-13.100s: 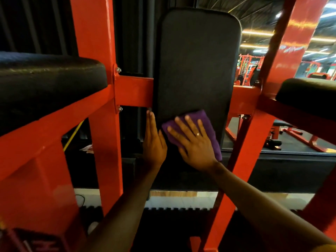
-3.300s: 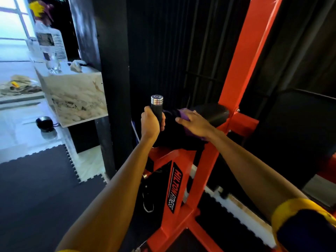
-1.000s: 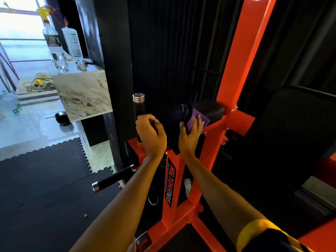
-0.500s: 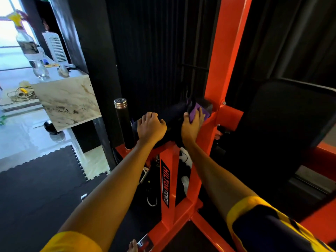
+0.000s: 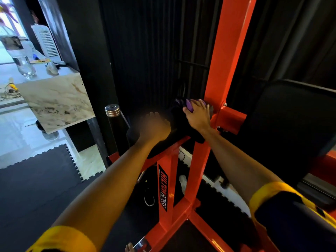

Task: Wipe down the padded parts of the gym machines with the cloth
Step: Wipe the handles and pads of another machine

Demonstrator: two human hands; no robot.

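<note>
A black padded arm rest runs along the red machine frame. My right hand presses a purple cloth flat on the far end of this pad, close to the red upright. Only a small part of the cloth shows past my fingers. My left hand rests curled on the near part of the same pad and looks blurred. A large black back pad stands to the right.
A black upright handle with a chrome cap rises just left of my left hand. A marble counter with a water bottle stands at the left. Black foam floor mats lie below, and a dark ribbed wall is behind.
My right hand has slid the cloth further along the arm pad toward the red upright. My left hand left the upright handle and now rests on the pad.
</note>
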